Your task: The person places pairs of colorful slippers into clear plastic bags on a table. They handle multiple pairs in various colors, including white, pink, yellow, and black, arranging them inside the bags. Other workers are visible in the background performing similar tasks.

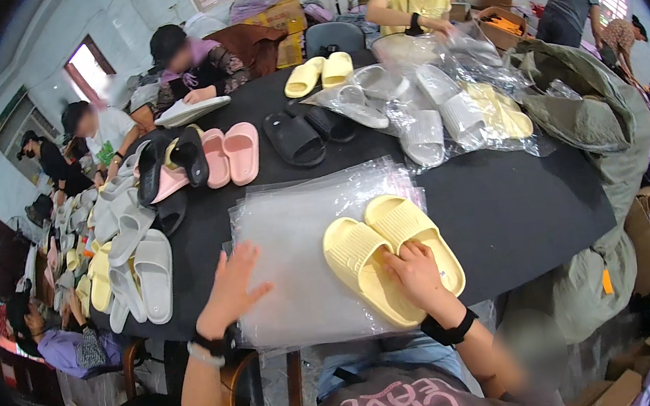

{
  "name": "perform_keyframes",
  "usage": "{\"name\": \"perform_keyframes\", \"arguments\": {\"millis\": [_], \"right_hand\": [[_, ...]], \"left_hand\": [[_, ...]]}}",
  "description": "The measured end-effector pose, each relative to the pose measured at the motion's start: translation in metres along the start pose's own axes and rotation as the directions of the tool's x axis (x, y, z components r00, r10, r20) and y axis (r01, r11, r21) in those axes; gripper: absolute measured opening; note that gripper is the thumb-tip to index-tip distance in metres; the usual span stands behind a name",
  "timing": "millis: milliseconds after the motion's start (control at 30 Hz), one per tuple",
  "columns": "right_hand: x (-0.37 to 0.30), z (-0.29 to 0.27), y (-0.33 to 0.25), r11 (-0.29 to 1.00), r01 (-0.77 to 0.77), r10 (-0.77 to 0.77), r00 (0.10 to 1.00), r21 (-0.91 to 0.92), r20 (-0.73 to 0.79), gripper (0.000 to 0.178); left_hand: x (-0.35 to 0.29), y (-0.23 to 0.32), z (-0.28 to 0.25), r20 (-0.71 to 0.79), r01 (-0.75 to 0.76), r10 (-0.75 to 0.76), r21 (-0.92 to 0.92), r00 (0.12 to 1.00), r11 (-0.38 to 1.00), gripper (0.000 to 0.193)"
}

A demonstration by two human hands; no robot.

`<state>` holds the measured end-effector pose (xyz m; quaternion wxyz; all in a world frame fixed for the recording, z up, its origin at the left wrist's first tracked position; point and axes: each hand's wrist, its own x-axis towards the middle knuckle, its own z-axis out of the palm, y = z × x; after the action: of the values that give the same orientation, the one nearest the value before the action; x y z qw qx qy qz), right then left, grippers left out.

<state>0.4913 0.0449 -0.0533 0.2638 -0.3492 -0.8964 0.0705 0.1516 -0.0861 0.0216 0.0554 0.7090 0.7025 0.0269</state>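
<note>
A pair of pale yellow slippers (pixel 349 242) lies side by side on a stack of clear plastic bags (pixel 282 216), toes pointing away from me. My right hand (pixel 417 274) is closed on them, its fingers curled in between the two slippers at the strap openings. To the left, my left hand (pixel 232 290) is spread over the left edge of the bags with nothing in it. Whether its palm touches the plastic I cannot tell. Dark bands circle both of my wrists.
Loose grey slippers (pixel 154 274), pink slippers (pixel 241 152) and black slippers (pixel 294 138) lie on the black table (pixel 519 221). Bagged slippers (pixel 450 104) are heaped at the far right beside a large grey-green sack (pixel 612 122). Several people work around the table. A chair (pixel 238 393) stands at my left.
</note>
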Motion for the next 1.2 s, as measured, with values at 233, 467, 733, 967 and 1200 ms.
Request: {"name": "perform_keyframes", "arguments": {"millis": [233, 467, 733, 967, 1200], "right_hand": [[0.008, -0.022, -0.01, 0.991, -0.015, 0.037, 0.986, -0.132, 0.165, 0.035], [0.039, -0.045, -0.064, 0.982, 0.18, -0.184, 0.981, -0.056, -0.068, 0.041], [0.039, -0.008, -0.087, 0.969, -0.013, -0.021, 0.991, 0.245, 0.133, 0.049], [0.012, -0.025, -0.052, 0.846, 0.085, -0.135, 0.989, 0.526, 0.058, 0.051], [-0.012, 0.004, -0.005, 0.803, -0.174, 0.157, 0.984, 0.57, 0.078, 0.061]], "left_hand": [[-0.035, 0.056, 0.06, -0.016, -0.022, 0.019, -0.219, 1.0, 0.975, 0.055], [-0.044, 0.048, 0.093, -0.189, -0.04, 0.028, -0.063, 0.981, 0.997, 0.052], [-0.044, 0.077, 0.055, -0.214, 0.026, -0.246, -0.702, 0.945, 0.712, 0.052], [-0.053, 0.062, 0.054, -0.39, -0.05, -0.093, -0.341, 0.916, 0.939, 0.053], [-0.021, 0.133, 0.018, -0.208, -0.125, 0.007, -0.561, 0.978, 0.819, 0.051]]}}
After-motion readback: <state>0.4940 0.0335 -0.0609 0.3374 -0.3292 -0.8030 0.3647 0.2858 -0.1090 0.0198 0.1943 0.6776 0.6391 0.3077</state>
